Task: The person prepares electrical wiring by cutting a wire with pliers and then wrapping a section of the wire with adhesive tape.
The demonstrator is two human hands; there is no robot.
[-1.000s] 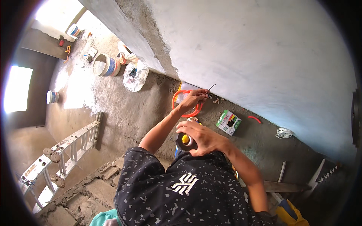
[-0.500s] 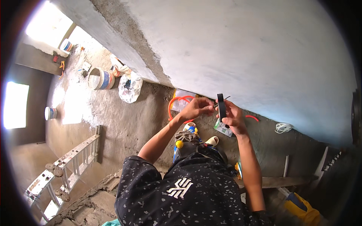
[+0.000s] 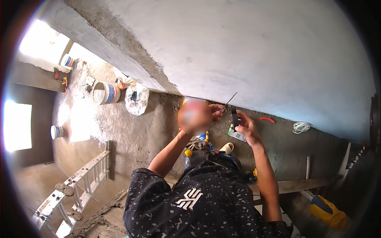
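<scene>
The fingertips of my left hand (image 3: 216, 112) pinch a thin dark wire-like strand (image 3: 229, 102) that slants up toward the wall; the rest of that hand is blurred over. A roll of black tape (image 3: 234, 118), seen nearly edge-on, stands between the thumb and fingers of my right hand (image 3: 248, 127). The strand and the roll are a small gap apart, both held above the floor close to the wall. Below the right hand, a green-and-white packet (image 3: 237, 134) lies on the floor.
A pale plastered wall (image 3: 254, 51) rises just ahead. On the floor are a coil of white cable (image 3: 301, 127), a short red tube (image 3: 267, 119), a clear plastic bag (image 3: 136, 99) and a bucket (image 3: 106, 93). An aluminium ladder (image 3: 89, 178) stands at the left, a yellow-and-blue bag (image 3: 329, 214) at lower right.
My hands have moved apart: the left shifted left with the strand, now showing more of its length. The right moved slightly down and right with the tape roll. The view has shifted a little.
</scene>
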